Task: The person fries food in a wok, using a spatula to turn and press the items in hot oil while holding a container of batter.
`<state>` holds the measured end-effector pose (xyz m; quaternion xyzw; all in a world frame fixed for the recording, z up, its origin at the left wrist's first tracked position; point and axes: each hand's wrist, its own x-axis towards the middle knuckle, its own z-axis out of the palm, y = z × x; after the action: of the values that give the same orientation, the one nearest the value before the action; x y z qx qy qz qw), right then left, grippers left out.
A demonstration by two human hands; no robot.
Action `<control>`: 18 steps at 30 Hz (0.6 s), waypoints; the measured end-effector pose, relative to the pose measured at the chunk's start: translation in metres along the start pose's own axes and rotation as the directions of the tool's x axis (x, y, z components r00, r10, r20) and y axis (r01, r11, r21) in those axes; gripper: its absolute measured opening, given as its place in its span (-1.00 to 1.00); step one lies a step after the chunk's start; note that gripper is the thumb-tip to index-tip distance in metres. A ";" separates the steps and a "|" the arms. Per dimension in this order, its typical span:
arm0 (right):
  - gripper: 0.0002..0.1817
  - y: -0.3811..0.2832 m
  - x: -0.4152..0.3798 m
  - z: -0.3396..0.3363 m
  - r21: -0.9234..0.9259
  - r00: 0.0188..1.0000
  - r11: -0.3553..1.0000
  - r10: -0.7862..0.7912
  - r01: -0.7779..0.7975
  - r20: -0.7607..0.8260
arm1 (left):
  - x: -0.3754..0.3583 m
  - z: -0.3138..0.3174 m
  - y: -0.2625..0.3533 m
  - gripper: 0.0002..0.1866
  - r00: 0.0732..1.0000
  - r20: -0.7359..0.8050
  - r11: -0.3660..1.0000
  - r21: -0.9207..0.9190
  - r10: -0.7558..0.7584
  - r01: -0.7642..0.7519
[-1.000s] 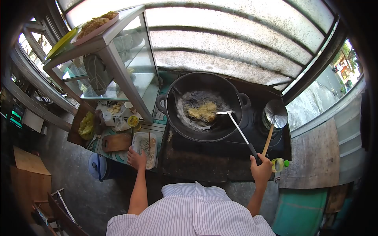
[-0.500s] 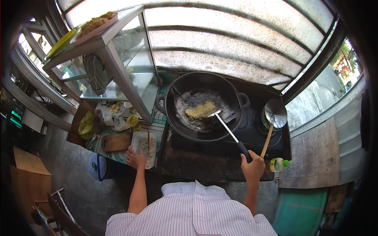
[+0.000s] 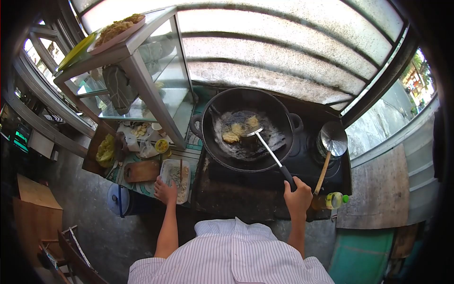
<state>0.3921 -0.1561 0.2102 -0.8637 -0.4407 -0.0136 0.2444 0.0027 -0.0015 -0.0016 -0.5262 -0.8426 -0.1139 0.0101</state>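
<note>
Spatula (image 3: 268,149) shifted left, blade beyond closed right hand (image 3: 298,198) gripping it, left hand (image 3: 165,190) half-open by tub (image 3: 182,196)

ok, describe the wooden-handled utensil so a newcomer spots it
Find the big black wok on the stove, then look right, to the round-headed metal utensil on the stove's far side. Its long wooden handle points toward the green-capped bottle, whereas the spatula in the right hand has a black handle.

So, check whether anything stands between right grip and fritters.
The near rim of the wok does, but the spatula in the right grip passes over it; nothing visible separates its blade from the fritters.
</note>
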 end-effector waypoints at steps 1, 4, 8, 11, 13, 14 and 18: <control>-0.75 0.001 0.000 0.001 0.003 1.000 1.000 -0.002 0.002 -0.008 | 0.000 0.000 0.000 -0.33 1.000 0.002 1.000 0.000 -0.002 0.002; -0.75 0.000 0.001 0.002 0.006 1.000 1.000 0.002 -0.002 -0.008 | 0.000 0.000 0.001 -0.33 1.000 -0.008 1.000 -0.007 -0.001 0.001; -0.73 0.000 -0.001 0.005 0.009 1.000 1.000 0.024 -0.024 -0.018 | 0.000 0.004 -0.002 -0.32 1.000 -0.025 1.000 -0.013 0.013 -0.013; -0.72 0.000 -0.004 0.004 0.094 0.998 0.994 0.054 -0.051 -0.025 | 0.001 0.002 -0.001 -0.32 1.000 -0.008 1.000 -0.013 -0.003 0.003; -0.72 0.003 -0.006 0.008 0.142 0.998 0.989 0.052 -0.045 -0.047 | 0.001 0.005 -0.002 -0.32 1.000 -0.030 1.000 0.001 0.003 -0.003; -0.72 0.005 -0.007 0.009 0.186 0.996 0.982 0.057 -0.043 -0.070 | 0.001 0.005 -0.002 -0.32 1.000 -0.029 1.000 0.001 0.002 -0.002; -0.72 -0.003 -0.003 0.009 0.100 0.986 0.991 -0.078 0.093 -0.145 | 0.001 0.004 -0.002 -0.31 1.000 -0.013 1.000 0.003 0.005 -0.005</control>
<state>0.3863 -0.1529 0.2025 -0.8265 -0.4593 -0.0617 0.3195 0.0012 -0.0008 -0.0062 -0.5277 -0.8413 -0.1159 0.0168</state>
